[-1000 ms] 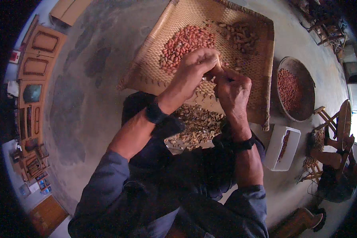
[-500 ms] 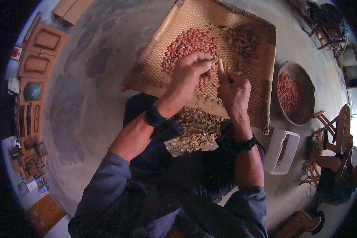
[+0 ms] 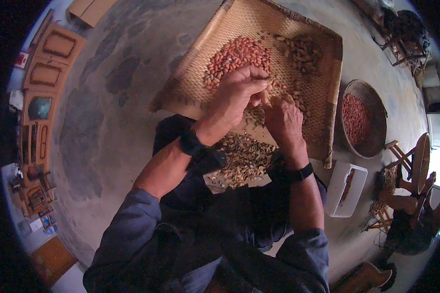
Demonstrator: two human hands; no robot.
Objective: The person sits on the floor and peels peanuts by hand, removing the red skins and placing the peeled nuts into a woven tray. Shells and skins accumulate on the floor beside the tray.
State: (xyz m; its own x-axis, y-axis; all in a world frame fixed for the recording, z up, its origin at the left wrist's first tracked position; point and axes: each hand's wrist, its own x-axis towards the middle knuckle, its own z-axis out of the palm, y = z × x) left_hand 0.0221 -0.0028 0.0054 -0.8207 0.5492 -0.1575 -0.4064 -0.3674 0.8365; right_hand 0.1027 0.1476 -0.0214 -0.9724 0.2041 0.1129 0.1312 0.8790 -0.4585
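Over the near part of a woven basket tray [image 3: 190, 78], my left hand [image 3: 237, 95] is closed, pinching a peanut [image 3: 269, 80] in its shell between thumb and fingertips. Close against it, my right hand [image 3: 284, 122] is curled with its knuckles up. A pale stick-like tool [image 3: 266, 97] shows partly at its fingers; the rest is hidden. Reddish shelled peanuts [image 3: 239, 54] are heaped beyond my left hand. Unshelled peanuts [image 3: 304, 53] lie at the tray's far right. Below my hands, broken shells [image 3: 244, 158] are piled between my legs.
Right of the tray stands a round basin [image 3: 376, 124] with more reddish peanuts. Nearer is a white foam box [image 3: 335, 195]. Wooden stools [image 3: 401, 158] and a person's dark clothing [image 3: 410, 234] are at the right rim. A wooden cabinet [image 3: 51, 73] stands at left.
My right hand has come slightly nearer and turned, and the pale tool that stood upright from it is now mostly hidden. My left hand has shifted slightly right and down.
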